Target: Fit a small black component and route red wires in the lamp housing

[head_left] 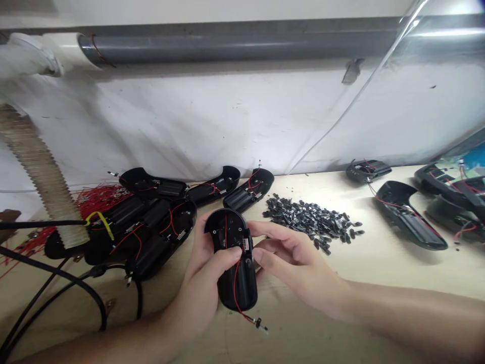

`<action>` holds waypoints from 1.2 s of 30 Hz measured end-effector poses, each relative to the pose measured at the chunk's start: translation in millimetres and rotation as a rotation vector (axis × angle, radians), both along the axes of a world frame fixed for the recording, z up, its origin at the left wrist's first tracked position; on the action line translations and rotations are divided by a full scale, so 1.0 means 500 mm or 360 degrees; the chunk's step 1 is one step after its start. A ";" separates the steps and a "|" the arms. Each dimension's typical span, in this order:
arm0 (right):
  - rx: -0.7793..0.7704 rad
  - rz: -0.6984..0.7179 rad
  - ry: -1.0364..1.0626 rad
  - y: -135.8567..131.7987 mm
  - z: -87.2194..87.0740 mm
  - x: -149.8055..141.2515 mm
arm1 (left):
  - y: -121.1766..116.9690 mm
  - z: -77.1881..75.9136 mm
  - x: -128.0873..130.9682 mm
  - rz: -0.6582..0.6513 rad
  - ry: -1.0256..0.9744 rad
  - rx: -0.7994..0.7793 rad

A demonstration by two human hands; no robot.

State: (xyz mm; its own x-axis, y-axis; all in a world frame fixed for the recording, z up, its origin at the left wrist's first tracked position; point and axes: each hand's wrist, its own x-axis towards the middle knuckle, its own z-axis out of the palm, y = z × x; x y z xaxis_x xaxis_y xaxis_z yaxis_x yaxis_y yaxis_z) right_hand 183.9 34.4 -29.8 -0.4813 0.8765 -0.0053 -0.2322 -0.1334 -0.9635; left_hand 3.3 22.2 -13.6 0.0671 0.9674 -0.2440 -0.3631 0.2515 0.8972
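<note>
My left hand grips a black plastic housing half from below, thumb pressed on its inside near a red wire. The housing lies open side up, and a red wire with a small metal end trails from its lower end. My right hand touches the housing's right edge with fingertips at a small part beside the thumb. Both hands are above the pale wooden bench.
Several black housing halves with red wires are heaped to the left. A pile of small black parts lies to the right, more housings further right. Black cables, red wires and a ribbed hose crowd the left.
</note>
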 end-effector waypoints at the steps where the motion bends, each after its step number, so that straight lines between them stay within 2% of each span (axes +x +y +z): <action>1: -0.0016 -0.0003 -0.0033 0.001 0.003 0.000 | -0.001 -0.005 -0.002 -0.0008 0.0052 0.0021; 6: -0.0049 -0.0011 -0.0170 0.003 0.007 0.002 | -0.004 -0.021 -0.001 -0.0039 0.0251 0.0101; 14: 0.0005 -0.0077 -0.0251 -0.002 0.003 0.001 | -0.006 -0.019 0.002 -0.0197 0.0525 0.0267; 25: -0.0089 -0.0131 -0.0406 0.000 0.015 0.000 | -0.009 -0.024 -0.003 -0.0390 0.0575 0.0398; 36: -0.0176 -0.0067 -0.0330 -0.003 0.012 0.002 | -0.014 -0.025 -0.006 -0.0382 0.0653 0.0437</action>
State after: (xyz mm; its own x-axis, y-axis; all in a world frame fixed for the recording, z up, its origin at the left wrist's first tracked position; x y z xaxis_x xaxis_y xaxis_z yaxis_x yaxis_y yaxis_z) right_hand 185.1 33.0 -23.7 -0.4229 0.8845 -0.1971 -0.0387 -0.2350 -0.9712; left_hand 0.4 15.4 -26.2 0.2460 0.9685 -0.0375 0.0690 0.0211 0.9974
